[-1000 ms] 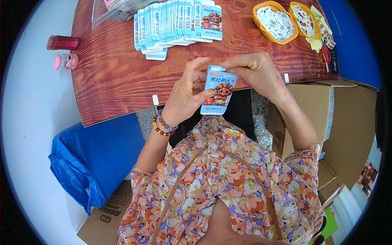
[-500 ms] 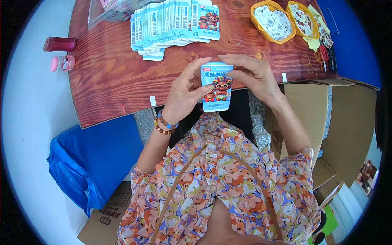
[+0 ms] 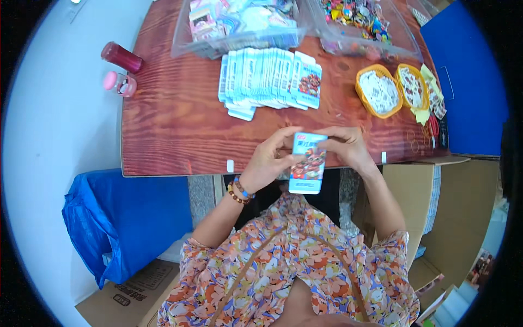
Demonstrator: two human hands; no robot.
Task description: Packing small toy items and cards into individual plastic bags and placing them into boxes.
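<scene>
A light blue, flat card packet (image 3: 308,174) with cartoon figures on its front is held upright between my hands, just over the table's near edge. My left hand (image 3: 268,161), below a wrist with beaded bracelets, grips its left side with the thumb across the front. On the upper right side, my right hand (image 3: 350,150) pinches the packet, thumb in front and fingers behind. The fingers behind it are partly hidden. Beyond my hands, a fanned row of similar light blue packets (image 3: 259,79) lies overlapping on the table.
The wooden table (image 3: 180,133) carries a clear bin of packages (image 3: 245,38), another of colourful trinkets (image 3: 376,43), two yellow baskets (image 3: 400,106) and red-handled scissors (image 3: 433,126). A red jar (image 3: 122,57) and pink-lidded bottle (image 3: 121,84) stand left. Cardboard boxes (image 3: 406,201) sit right; a blue bag (image 3: 131,218), left.
The view has shifted, so the table sits lower and the far bins show more fully. Both hands still hold the packet in much the same grip.
</scene>
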